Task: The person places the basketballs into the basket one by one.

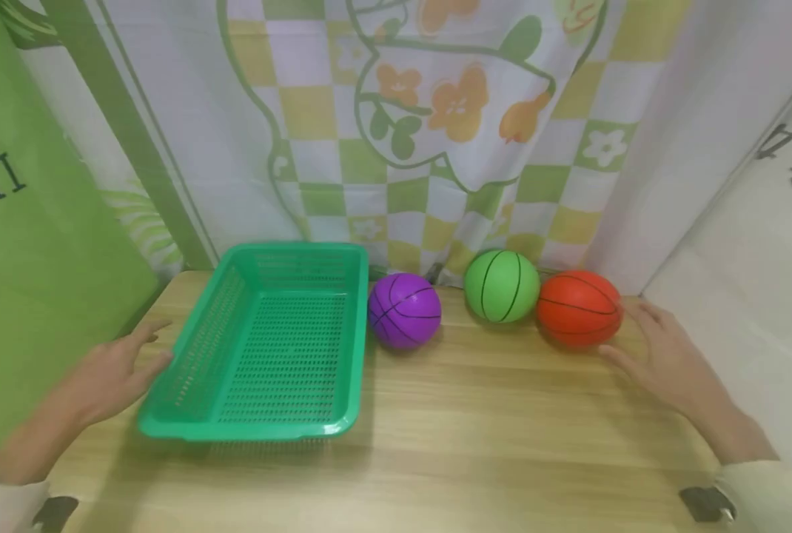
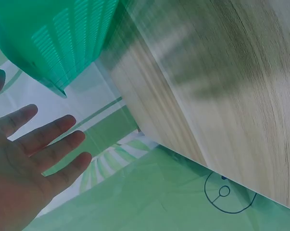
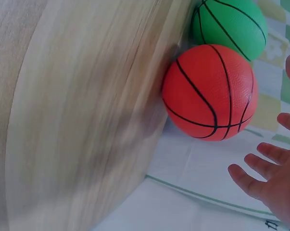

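A wood-grain counter (image 1: 502, 429), backed by a checked, floral curtain (image 1: 329, 111), is shown from above. On its left side is set a green perforated basket (image 1: 256, 430). To the right of it, toward the back, three balls are ranged: a red basketball (image 1: 579, 307) furthest right, a green basketball (image 1: 501, 286) close beside it, and a purple basketball (image 1: 404, 311) by the basket's right wall; whether that wall is touched cannot be told. Beside the basket's left rim, the left grip (image 1: 112, 374) is held with fingers apart and nothing in them; the right grip (image 1: 669, 363) is likewise spread, near the red basketball but not touching it. Being round and unchocked, that ball could be sent rolling if nudged from the right, and the green one could be knocked on by it. Should the rim be caught by the left thumb, the light-looking basket could be shoved into the purple basketball.
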The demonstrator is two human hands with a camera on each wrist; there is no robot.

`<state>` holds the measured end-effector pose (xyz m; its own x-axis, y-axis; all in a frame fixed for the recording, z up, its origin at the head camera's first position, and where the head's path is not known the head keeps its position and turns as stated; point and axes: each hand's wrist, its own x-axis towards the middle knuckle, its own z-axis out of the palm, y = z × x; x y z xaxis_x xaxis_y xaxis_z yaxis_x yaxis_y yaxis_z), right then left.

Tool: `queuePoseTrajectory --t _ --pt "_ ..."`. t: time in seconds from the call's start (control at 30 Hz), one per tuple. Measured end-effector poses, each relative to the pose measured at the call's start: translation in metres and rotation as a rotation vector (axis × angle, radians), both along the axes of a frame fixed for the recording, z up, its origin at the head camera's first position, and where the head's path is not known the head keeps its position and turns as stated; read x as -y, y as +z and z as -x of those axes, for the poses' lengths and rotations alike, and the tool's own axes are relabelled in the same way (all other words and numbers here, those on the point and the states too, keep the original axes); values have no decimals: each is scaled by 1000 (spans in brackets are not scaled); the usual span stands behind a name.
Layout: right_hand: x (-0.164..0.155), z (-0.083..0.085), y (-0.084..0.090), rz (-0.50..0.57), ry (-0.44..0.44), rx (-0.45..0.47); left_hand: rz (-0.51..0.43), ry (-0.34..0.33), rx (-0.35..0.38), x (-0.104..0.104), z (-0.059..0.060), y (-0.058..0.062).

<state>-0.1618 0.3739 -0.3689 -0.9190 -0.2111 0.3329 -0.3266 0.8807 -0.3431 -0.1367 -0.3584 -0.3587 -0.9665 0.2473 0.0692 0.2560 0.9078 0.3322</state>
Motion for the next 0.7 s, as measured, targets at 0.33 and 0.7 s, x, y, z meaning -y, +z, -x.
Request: queuePoseTrajectory --t 0.33,0.7 --pt "-15 10 -12 126 34 17 -64 -34 -3 -2 3 -2" --pt "-21 11 -14 163 7 81 -105 -37 34 2 4 -11"
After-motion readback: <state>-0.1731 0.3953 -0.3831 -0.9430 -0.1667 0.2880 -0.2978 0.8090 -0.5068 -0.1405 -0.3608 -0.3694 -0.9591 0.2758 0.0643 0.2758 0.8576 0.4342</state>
